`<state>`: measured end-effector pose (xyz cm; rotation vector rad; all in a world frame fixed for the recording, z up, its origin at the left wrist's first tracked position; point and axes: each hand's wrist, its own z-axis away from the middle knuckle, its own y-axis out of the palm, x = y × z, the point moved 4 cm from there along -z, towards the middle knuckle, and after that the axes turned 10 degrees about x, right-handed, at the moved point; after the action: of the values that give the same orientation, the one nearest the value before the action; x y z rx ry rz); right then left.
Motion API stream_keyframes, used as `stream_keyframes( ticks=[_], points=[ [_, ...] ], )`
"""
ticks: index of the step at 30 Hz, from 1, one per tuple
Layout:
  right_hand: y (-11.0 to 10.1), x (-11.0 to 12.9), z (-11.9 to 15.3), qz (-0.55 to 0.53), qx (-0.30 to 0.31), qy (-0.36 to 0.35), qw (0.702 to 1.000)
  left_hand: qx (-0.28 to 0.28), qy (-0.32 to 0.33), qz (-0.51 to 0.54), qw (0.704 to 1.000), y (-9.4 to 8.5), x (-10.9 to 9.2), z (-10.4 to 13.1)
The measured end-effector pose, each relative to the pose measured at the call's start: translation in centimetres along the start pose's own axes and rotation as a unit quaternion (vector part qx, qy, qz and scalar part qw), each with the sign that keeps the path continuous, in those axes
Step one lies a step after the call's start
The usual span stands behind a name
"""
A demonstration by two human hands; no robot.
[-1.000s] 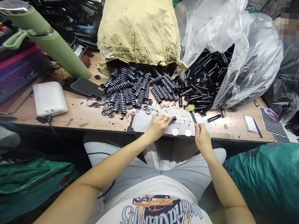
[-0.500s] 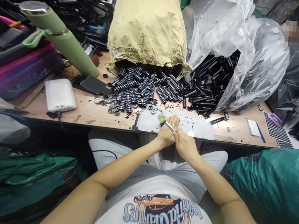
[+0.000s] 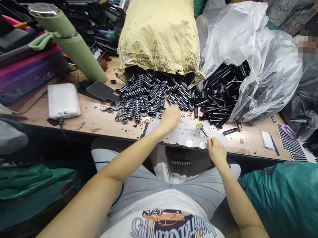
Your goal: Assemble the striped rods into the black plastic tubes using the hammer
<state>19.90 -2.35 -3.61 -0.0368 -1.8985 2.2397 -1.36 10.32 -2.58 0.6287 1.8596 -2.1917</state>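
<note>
My right hand (image 3: 217,150) is closed around the handle of a small metal-handled tool with a round yellow-green head (image 3: 199,126). The head sits over the white sheet (image 3: 171,137) at the table's front edge. Curled fingers show on my left hand (image 3: 170,118), which is at the front of a pile of black cylinders with white patterned rows (image 3: 157,97). What it holds, if anything, is hidden. Below the table edge, one ridged dark cylinder (image 3: 181,162) appears between my knees. White round discs (image 3: 189,143) lie on the sheet.
A yellow sack (image 3: 160,31) stands behind the patterned pile. Plain black tubes (image 3: 218,94) spill from a clear plastic bag (image 3: 273,69). Left are a green bottle (image 3: 81,54), a white box with a cable (image 3: 64,100) and small black discs (image 3: 118,112). A notepad (image 3: 267,140) lies right.
My hands, together over the white sheet before, have separated. The left moved up and left to the patterned pile; the right moved right with the tool. A ridged cylinder now shows below the table edge.
</note>
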Motion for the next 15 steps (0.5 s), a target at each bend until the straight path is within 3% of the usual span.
stream_keyframes(
  ticks=[1,3,6,11,15],
  points=[
    [0.0,-0.2,-0.6,-0.002,-0.018,-0.019,1.000,-0.021,-0.051,0.003,0.998,-0.8,0.9,-2.1],
    [-0.6,0.4,-2.4,-0.011,-0.070,-0.068,0.995,-0.008,-0.136,0.012,0.991,-1.4,2.2,-5.9],
    [-2.2,3.1,-7.0,-0.005,-0.129,-0.118,0.985,0.032,-0.181,0.007,0.983,-1.0,2.7,-9.2],
    [-3.1,7.9,-15.8,0.080,-0.081,-0.157,0.981,0.014,-0.151,0.026,0.988,-0.4,2.4,-8.2],
    [-3.6,8.4,-18.6,0.074,-0.058,-0.178,0.980,-0.024,-0.067,0.140,0.988,-0.6,3.2,-6.0]
  ],
)
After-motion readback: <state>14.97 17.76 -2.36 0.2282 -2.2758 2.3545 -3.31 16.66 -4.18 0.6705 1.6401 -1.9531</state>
